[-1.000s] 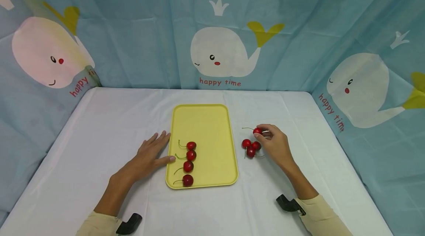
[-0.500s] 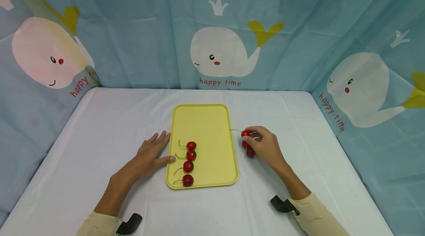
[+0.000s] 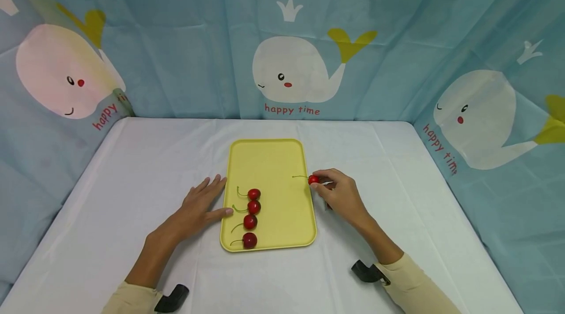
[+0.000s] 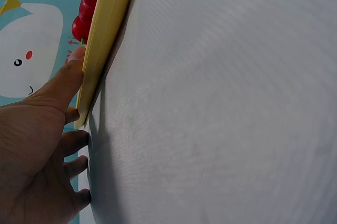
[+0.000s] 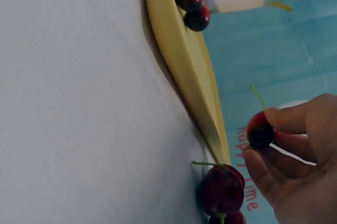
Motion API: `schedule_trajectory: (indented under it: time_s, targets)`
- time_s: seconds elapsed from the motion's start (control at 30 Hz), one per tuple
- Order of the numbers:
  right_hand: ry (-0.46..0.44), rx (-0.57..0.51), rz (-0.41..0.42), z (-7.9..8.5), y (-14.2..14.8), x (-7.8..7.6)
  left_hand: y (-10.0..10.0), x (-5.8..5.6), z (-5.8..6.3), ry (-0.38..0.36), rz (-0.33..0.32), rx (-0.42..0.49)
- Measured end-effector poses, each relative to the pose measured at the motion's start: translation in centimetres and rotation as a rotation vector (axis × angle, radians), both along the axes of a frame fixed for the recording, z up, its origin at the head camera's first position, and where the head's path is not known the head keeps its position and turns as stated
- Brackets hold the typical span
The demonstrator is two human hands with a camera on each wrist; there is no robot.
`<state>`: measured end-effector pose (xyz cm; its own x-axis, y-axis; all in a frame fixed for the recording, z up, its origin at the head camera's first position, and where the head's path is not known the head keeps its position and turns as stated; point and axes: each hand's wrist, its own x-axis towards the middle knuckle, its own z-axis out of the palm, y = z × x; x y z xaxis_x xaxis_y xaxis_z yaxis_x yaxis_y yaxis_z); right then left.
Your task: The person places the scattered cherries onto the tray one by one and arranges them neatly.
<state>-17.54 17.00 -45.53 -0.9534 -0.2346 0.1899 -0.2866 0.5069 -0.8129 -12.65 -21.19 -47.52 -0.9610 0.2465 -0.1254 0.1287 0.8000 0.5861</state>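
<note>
My right hand (image 3: 339,194) pinches a red cherry (image 3: 313,179) between thumb and fingers, over the right edge of the yellow tray (image 3: 282,157). Its green stem points left across the rim; in the right wrist view this cherry (image 5: 259,130) hangs clear of the tray. Several cherries (image 3: 249,222) stand in a column on the tray's left side, stems to the left. My left hand (image 3: 198,208) lies with spread fingers at the tray's left edge, thumb on the rim. Below the right hand, loose cherries (image 5: 221,191) sit on the table, mostly hidden in the head view.
A white cloth covers the table (image 3: 375,147). Blue curtains (image 3: 185,59) with printed whales hang behind it and at both sides. Black wrist mounts (image 3: 370,272) jut from both beige sleeves (image 3: 415,282).
My right hand has carried its cherry leftward, from above the loose cherries to the tray's right rim. The left hand and the column of cherries have kept their places.
</note>
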Motion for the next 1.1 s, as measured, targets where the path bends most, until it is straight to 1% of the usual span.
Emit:
schedule_trajectory:
  time_s: [0.17,0.4,0.6,0.83,0.97,1.1]
  targets:
    - [0.031,0.008,0.034,-0.1,-0.8,0.0,0.0,0.0,0.1,0.008,-0.001,0.005]
    - [0.021,0.012,0.068,-0.3,-2.0,0.1,0.0,0.0,-0.1,0.003,-0.002,0.003]
    - [0.012,0.025,0.096,-0.5,-2.7,0.2,0.0,0.0,-0.2,0.015,-0.008,0.006]
    - [-0.001,0.080,0.099,-0.9,-3.1,0.1,-0.1,0.0,0.0,0.012,-0.010,0.008]
    - [-0.003,0.117,0.095,-1.0,-3.3,0.1,-0.2,-0.1,-0.2,0.011,-0.009,0.003]
    - [-0.028,0.145,0.091,-1.0,-3.7,0.1,-0.2,-0.1,-0.2,0.011,-0.007,0.008]
